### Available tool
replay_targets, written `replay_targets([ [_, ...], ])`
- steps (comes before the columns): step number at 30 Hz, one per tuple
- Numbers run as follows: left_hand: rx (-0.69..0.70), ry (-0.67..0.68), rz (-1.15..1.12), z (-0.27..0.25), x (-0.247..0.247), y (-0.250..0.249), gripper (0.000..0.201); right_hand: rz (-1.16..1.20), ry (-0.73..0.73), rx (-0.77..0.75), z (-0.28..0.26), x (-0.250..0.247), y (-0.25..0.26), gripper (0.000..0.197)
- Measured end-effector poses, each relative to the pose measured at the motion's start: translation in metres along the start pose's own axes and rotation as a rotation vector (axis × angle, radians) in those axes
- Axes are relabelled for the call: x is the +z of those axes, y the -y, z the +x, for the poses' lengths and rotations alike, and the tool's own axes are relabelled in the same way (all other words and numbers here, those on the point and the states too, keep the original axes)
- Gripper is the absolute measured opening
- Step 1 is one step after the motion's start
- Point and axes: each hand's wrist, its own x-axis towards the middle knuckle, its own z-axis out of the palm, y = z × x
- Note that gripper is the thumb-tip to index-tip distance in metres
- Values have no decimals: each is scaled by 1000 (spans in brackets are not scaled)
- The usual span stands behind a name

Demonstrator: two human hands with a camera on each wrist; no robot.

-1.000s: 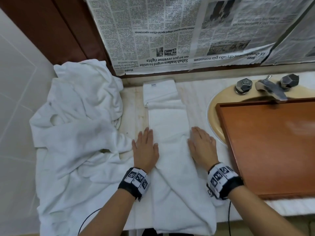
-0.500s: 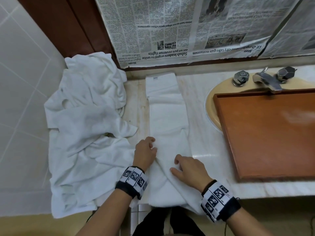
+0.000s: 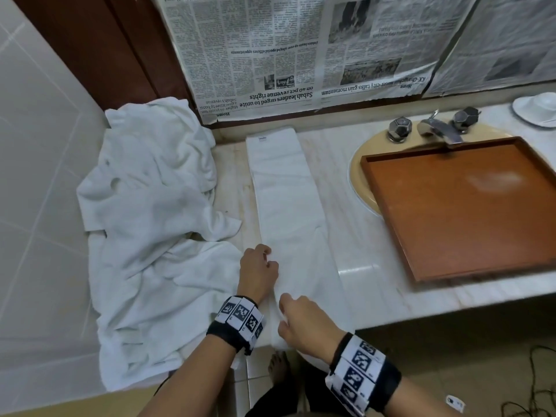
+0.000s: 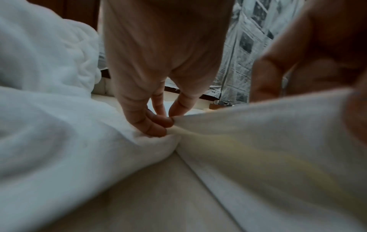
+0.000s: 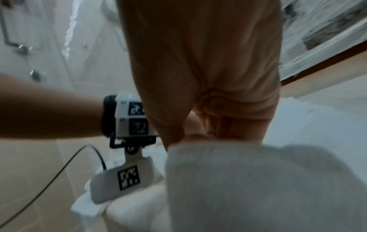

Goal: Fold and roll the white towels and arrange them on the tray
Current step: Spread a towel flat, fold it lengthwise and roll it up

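Marble-patterned counter (image 3: pixel 355 236) ran along a wall papered with newspaper sheets (image 3: pixel 301 49), and on it I counted one long folded towel (image 3: pixel 288 200), laid as a narrow strip from the wall back to the near edge. One heap of crumpled white towels (image 3: pixel 150 236) lay just to its left; how many were in the heap I could not tell. One wooden tray (image 3: pixel 469 206) sat across the sink to the right, apart from the strip. Behind it stood one tap (image 3: pixel 436 130) with two knobs, and one white dish (image 3: pixel 538 111) in the far corner. Both hands were at the strip's near end. The left hand (image 3: pixel 258 275) pinched the towel's left edge between thumb and fingertips (image 4: pixel 158 122). The right hand (image 3: pixel 304 323) was curled around the end hanging over the counter edge.
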Motion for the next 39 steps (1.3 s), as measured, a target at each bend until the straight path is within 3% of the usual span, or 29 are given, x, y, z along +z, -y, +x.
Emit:
replay_targets([
  [6,59,48,109,-12,-5,5,33,13,50,66,-3,35,9,40],
  [10,64,45,111,-17,-5,9,34,116,91,38,-8,29,2,33],
  [16,105,-28,119,-19,4,14,40,13,-266,-49,20,-11,-34,20],
  [21,171,-73,204,-27,20,11,42,-87,-373,-75,48,-18,-60,19],
  [25,188,-83,307,-36,33,12,55,-177,-503,-165,60,-10,-70,28],
  [31,118,-36,463,-52,41,31,59,-246,-332,-120,63,0,-97,64],
  [35,91,-20,507,-50,38,35,60,-327,-277,-139,65,-7,-120,70],
  [39,65,-19,493,-38,47,24,62,-259,-342,-59,73,-17,-125,68],
])
